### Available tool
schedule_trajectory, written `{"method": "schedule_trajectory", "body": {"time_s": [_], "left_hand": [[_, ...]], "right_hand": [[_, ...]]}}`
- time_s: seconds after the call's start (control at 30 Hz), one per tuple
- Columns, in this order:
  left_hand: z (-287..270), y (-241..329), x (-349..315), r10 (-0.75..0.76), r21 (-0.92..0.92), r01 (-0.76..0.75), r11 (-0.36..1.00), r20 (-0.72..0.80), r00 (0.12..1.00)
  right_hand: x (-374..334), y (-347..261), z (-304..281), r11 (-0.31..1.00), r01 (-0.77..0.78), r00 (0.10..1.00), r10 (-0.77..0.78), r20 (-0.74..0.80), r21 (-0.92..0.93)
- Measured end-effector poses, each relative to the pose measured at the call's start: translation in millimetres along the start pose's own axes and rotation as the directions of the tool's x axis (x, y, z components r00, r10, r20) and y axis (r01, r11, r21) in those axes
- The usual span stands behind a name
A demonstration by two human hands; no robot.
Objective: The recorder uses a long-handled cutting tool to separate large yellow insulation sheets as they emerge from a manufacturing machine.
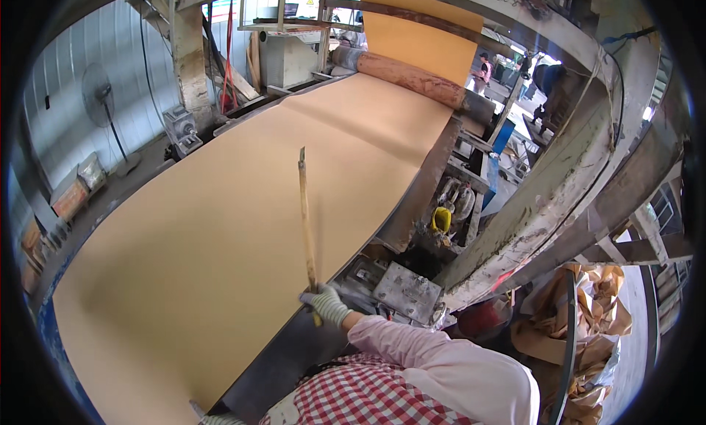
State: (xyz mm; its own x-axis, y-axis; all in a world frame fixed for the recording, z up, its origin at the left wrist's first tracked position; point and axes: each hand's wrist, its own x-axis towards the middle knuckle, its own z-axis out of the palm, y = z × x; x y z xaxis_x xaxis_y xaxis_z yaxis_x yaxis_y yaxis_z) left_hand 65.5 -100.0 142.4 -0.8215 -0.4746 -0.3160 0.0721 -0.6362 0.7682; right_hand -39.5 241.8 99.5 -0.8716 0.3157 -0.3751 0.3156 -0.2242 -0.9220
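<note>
My right hand, in a striped knit glove, is closed around the lower part of a long wooden stick. A short narrow blade is fixed at the stick's top end. The stick points up and away over a wide tan sheet and casts a faint shadow on it. At the bottom edge of the view, only part of my gloved left hand shows, beside the near border of the sheet. One grey fingertip sticks out there; its other fingers are out of sight.
The sheet runs up to a large reddish roller at the far end. A thick pale beam slants along the right, above a metal box. Crumpled brown paper lies behind my right arm. A fan stands at left.
</note>
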Motion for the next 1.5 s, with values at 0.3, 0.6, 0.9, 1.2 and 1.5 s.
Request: {"method": "schedule_trajectory", "body": {"time_s": [0.3, 0.6, 0.9, 1.2, 1.5], "left_hand": [[58, -103, -6, -0.309, 0.03, 0.309, 0.951, 0.188, 0.932], [-47, -27, 13, -0.092, 0.043, 0.095, 0.995, -0.056, 0.994], [2, -90, -7, -0.399, -0.287, 0.393, 0.873, 0.043, 0.916], [25, -57, -11, -0.277, -0.451, 0.196, 0.871, -0.119, 0.954], [7, -35, 5, -0.249, -0.191, 0.162, 0.968, -0.686, 0.683]], "right_hand": [[-79, 2, 72, 0.969, -0.227, 0.83, 0.244, 0.501, -0.095], [-77, -28, 5, 0.84, 0.312, 0.9, -0.111, 0.422, -0.444], [5, -96, -14, 0.708, 0.262, 0.962, -0.246, 0.119, -0.656], [244, -159, 45, 0.412, 0.221, 0.963, -0.236, 0.131, -0.884], [478, -189, 248, -0.148, 0.419, 0.828, -0.341, 0.444, -0.896]]}}
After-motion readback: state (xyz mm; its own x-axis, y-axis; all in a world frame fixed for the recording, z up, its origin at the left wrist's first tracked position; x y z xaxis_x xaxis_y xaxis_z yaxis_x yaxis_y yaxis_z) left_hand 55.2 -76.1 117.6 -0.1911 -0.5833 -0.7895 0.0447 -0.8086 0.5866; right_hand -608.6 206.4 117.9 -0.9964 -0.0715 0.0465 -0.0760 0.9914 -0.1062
